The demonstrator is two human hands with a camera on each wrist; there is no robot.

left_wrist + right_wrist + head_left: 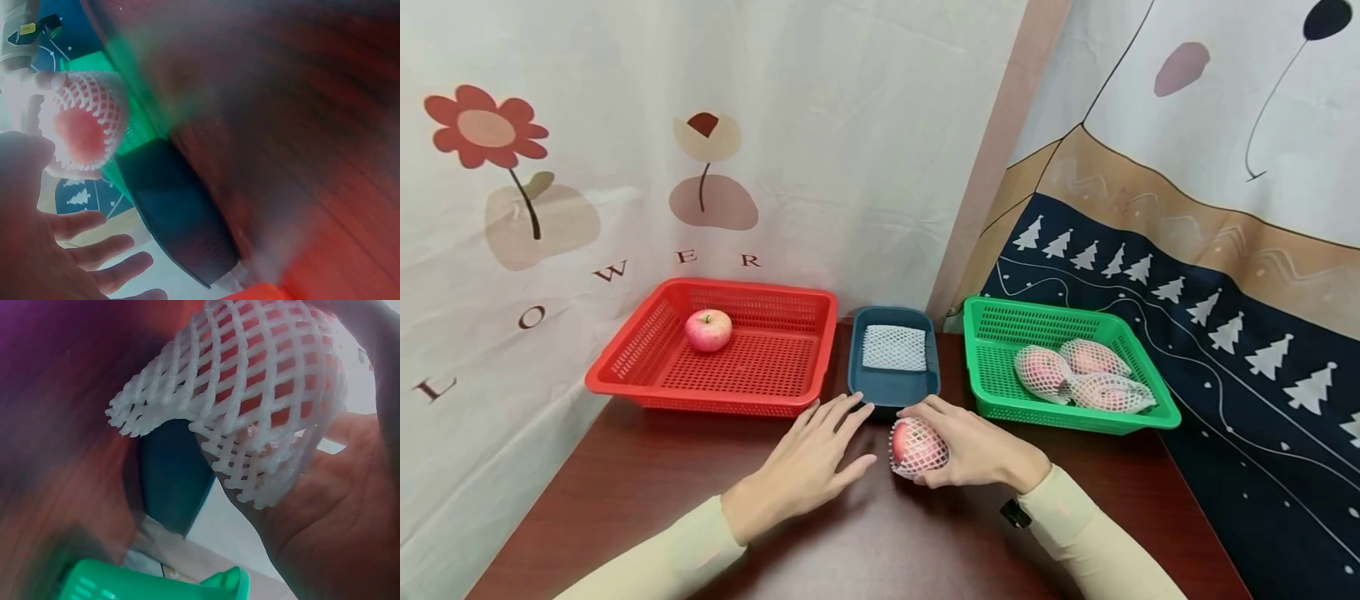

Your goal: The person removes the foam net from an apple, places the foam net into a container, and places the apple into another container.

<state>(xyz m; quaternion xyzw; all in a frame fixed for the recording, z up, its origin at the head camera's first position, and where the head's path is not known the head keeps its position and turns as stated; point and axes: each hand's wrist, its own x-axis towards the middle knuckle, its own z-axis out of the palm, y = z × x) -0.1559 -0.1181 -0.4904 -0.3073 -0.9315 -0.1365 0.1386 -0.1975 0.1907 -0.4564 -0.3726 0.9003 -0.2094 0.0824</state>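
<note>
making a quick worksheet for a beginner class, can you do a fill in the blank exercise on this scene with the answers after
1. The right hand holds a netted apple, while the left hand holds ____.
2. The basket with the unwrapped apple in it is coloured ____.
3. In the green basket, the netted fruits number ____.
4. The blue tray stands ____ the two baskets.

Missing words: nothing; red; three; between.

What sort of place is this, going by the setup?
Probably a makeshift indoor fruit-handling station: a dark reddish table backed by printed fabric, with a red basket holding one bare apple and a green basket holding net-wrapped fruit.
</note>
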